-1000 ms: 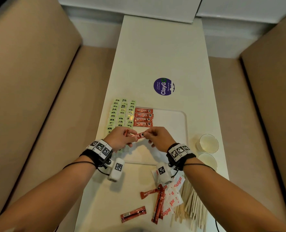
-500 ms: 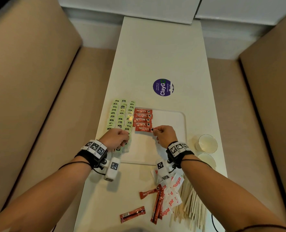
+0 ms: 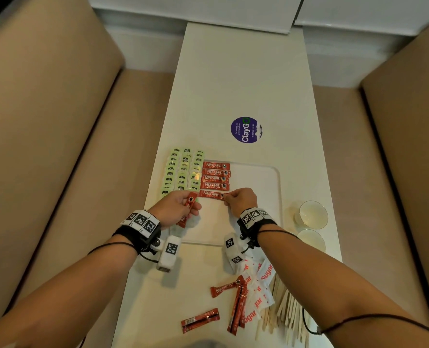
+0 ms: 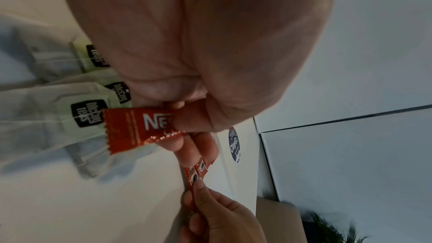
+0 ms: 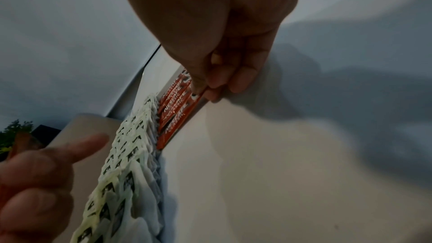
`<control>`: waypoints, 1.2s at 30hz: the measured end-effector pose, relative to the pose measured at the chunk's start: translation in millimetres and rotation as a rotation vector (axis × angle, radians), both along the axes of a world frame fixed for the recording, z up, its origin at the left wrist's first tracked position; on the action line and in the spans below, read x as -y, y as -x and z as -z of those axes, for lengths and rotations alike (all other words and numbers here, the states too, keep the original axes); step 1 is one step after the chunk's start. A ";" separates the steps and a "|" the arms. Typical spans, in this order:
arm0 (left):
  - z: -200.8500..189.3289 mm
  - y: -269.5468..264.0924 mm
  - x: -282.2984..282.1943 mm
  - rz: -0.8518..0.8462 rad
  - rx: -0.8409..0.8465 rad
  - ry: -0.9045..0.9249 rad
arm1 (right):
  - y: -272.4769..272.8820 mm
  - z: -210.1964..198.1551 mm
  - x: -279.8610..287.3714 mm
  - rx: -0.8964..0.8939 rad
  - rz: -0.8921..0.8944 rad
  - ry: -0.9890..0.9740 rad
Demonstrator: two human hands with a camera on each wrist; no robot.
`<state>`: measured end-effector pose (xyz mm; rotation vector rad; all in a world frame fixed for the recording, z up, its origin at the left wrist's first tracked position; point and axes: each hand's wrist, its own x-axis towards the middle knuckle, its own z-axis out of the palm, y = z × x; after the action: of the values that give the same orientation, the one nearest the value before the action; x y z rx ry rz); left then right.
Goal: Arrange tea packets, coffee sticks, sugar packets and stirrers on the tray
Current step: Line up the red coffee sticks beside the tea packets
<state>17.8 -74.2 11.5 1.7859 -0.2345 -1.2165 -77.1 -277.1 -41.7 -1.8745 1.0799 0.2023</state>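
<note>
So my left hand (image 3: 175,209) has its fingers curled around a red foil Nescafe coffee stick (image 3: 188,206), thumb pressed on the printed face. It's held nearly upright off the white rectangular plastic tray (image 3: 258,182), just in front of the tea rows. On the left wrist cam I can see that stick (image 4: 138,128) sticking out sideways from under the thumb.

My right hand (image 3: 241,200) is pinching the right end of the fifth red Nescafe stick (image 3: 212,194), thumb and index tips on it while it lies flat on the tray as the nearest one in a column. The other four red Nescafe sticks (image 3: 216,175) sit beyond it, stacked edge to edge, all running left to right. The right wrist cam shows the fingertips (image 5: 211,95) right down at the foil end.

Left of that column are the pale green paper tea packets (image 3: 183,169) in three overlapping rows, filling the tray's left side.

Closer to me on the long white table (image 3: 233,84) there's the leftover pile: loose red coffee sticks (image 3: 237,302), white paper sugar packets with red lettering (image 3: 257,292) and a fan of pale wooden stirrers (image 3: 288,310), all off the tray. Two clear plastic cups (image 3: 312,214) stand just right of the tray, and a round purple sticker (image 3: 246,129) is stuck further up the table.
</note>
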 end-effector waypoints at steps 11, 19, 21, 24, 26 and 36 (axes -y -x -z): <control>-3.6 5.8 -1.7 -0.013 -0.107 0.106 | -6.7 -3.7 3.4 -0.036 -0.021 0.036; 5.5 5.4 -5.0 -0.002 -0.042 0.022 | -0.1 -2.0 5.4 -0.033 0.005 0.043; 6.7 5.1 -4.9 -0.016 -0.012 0.007 | 3.3 -0.1 6.0 -0.013 0.031 0.049; 6.6 5.2 -3.0 -0.040 0.043 -0.013 | 8.7 -6.9 2.0 0.078 0.052 0.012; 5.8 5.8 -1.1 -0.035 0.077 -0.031 | 13.1 -20.2 -3.6 0.173 -0.009 -0.083; -4.8 11.2 4.9 0.020 0.183 0.032 | 24.6 -42.7 -21.1 0.313 -0.157 -0.311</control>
<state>6.6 -79.1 16.4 1.8721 -0.3755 -1.0582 -101.7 -256.0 1.0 -1.6424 0.6492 0.1507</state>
